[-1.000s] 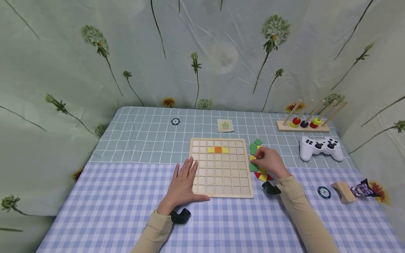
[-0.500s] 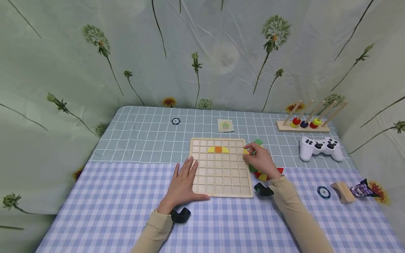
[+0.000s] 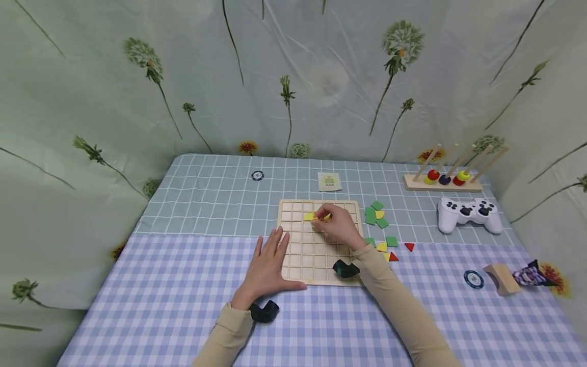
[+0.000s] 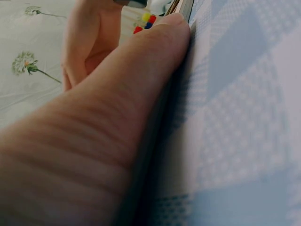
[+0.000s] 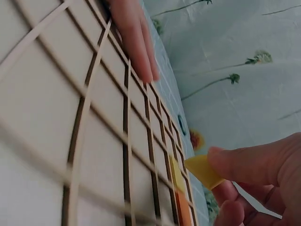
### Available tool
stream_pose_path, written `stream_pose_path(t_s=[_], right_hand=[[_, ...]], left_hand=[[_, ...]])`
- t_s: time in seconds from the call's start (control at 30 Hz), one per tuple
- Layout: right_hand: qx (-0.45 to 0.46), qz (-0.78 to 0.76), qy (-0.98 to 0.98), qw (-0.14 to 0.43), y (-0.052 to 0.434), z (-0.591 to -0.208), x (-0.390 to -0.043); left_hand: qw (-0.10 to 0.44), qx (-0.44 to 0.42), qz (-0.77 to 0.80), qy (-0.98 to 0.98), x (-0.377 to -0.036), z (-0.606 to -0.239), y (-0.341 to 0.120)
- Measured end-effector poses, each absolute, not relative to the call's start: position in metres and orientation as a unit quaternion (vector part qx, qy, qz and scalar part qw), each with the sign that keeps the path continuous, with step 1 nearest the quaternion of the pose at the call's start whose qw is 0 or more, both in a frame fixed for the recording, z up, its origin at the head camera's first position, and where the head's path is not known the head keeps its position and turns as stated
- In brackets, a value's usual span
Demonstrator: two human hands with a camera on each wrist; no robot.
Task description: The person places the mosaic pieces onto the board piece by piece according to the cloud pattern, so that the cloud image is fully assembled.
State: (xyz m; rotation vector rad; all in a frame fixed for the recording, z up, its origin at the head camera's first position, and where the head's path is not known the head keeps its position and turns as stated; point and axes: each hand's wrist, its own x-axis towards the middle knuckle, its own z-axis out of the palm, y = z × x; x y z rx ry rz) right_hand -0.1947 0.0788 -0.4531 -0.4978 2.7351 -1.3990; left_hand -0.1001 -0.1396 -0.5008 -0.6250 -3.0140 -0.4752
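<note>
A wooden grid board [image 3: 302,260] lies on the table in the head view. My left hand [image 3: 267,267] rests along its left side, fingers spread and straight, the thumb at the front edge. Over the board's upper rows, my right hand [image 3: 338,224] pinches a yellow tile [image 5: 204,170] with a pointed corner between thumb and fingers. In the right wrist view, a yellow tile [image 5: 176,173] and an orange square tile [image 5: 183,209] sit in neighbouring cells beside the held one. From the head, my right hand hides the orange tile.
Right of the board lie several green tiles [image 3: 370,216], yellow tiles [image 3: 382,246] and red triangles [image 3: 409,246]. A picture card [image 3: 329,182] lies behind it. Farther right are a bead stand [image 3: 443,184], a white game controller [image 3: 470,216], a chip [image 3: 474,279] and an arched wooden block [image 3: 504,281].
My right hand has picked up a yellow tile from the loose tiles and carried it left over the board's upper rows. My left hand has stayed in place.
</note>
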Motion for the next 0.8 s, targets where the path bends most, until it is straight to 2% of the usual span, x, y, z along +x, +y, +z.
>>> stream_pose_path(t_s=[0.6,0.8], right_hand=[[-0.169,-0.400,0.900,0.035,0.044,-0.463,-0.201],[-0.166,-0.355,0.919,0.041,0.042,-0.463,-0.204]], left_hand=[[0.038,-0.217,-0.159,-0.962,-0.101,-0.503,-0.140],[0.024,-0.210,-0.159,-0.965,-0.101,-0.503,-0.140]])
